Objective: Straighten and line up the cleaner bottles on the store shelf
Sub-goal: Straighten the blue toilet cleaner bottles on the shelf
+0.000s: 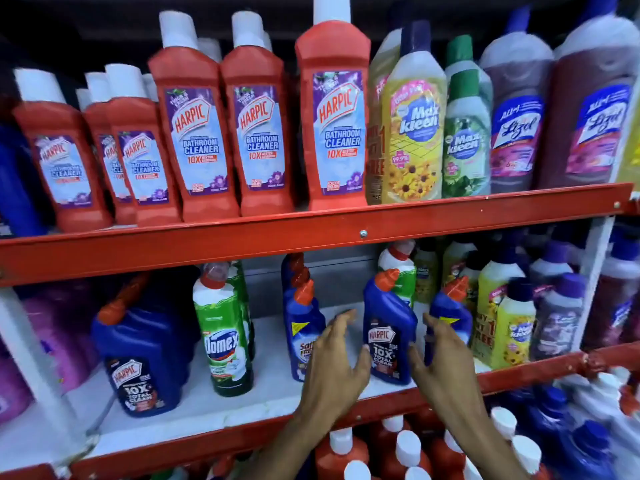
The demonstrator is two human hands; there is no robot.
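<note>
On the middle shelf (242, 407) a blue Harpic bottle (389, 327) with a red cap stands upright between my two hands. My left hand (337, 355) is spread open at its left side, partly covering a second blue bottle (301, 327). To its right my right hand (440, 351) is also open, in front of a third blue bottle (450, 306). Neither hand clasps a bottle; the thumbs lie close to the middle bottle's sides. A green Domex bottle (225, 334) and a wide blue Harpic bottle (138, 362) stand further left.
Red Harpic bathroom cleaner bottles (256, 123) line the top shelf, with Max Kleen (414, 126) and Lizol bottles (516, 126) to the right. Yellow and purple bottles (512, 320) crowd the middle shelf's right end. White-capped bottles (408, 448) fill the shelf below.
</note>
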